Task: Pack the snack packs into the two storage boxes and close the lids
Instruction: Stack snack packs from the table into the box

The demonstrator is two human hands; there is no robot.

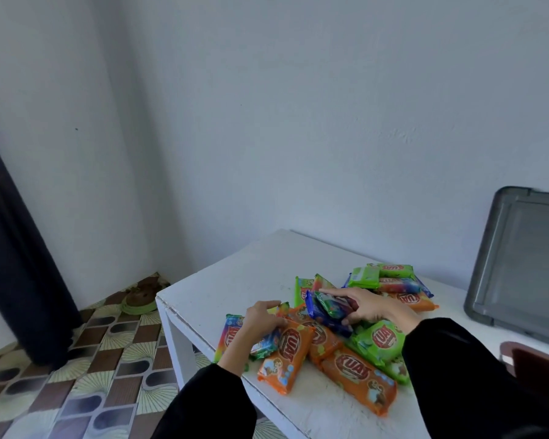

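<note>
A pile of snack packs lies on the white table: orange ones, green ones, rainbow ones and blue ones. My left hand curls over a small blue-green pack at the pile's left side. My right hand grips a blue and a green pack stacked together at the middle of the pile. A grey box lid leans upright at the far right. The dark red rim of a storage box shows at the right edge.
The table's left edge and front corner lie close to the pile. Beyond it is a patterned floor, a dark curtain at the left, and a brown and green object in the wall corner.
</note>
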